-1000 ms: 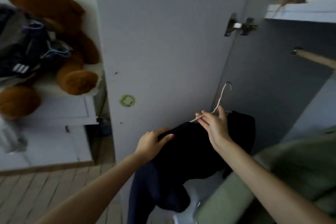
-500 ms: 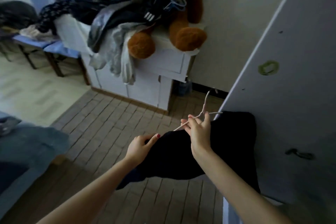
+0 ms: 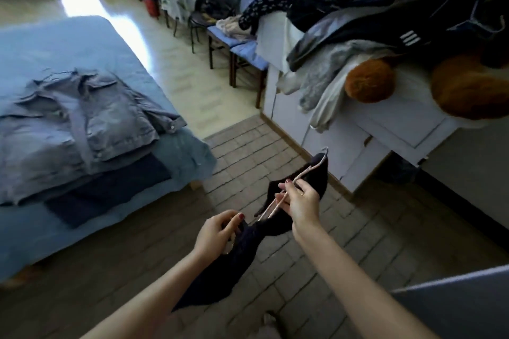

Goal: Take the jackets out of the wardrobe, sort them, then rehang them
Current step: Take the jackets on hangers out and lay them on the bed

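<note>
Above the brick-tiled floor (image 3: 344, 242), in the head view, the right hand (image 3: 301, 202) pinched a pale wire hanger (image 3: 292, 187) between thumb and curled fingers, and the left hand (image 3: 217, 234) gripped the dark navy jacket (image 3: 242, 253) hanging from it. On the blue bed (image 3: 68, 38), near its foot edge, a grey denim jacket (image 3: 80, 121) lay flat over a dark garment (image 3: 110, 190). A heap of clothes (image 3: 385, 8) covered the white cabinet (image 3: 385, 129) beside a brown teddy bear (image 3: 468, 88).

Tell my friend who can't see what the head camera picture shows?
Two hands hold a dark jacket on a pale hanger: the right hand pinches the hanger, the left hand grips the cloth. A bed with a folded denim jacket lies left.
</note>
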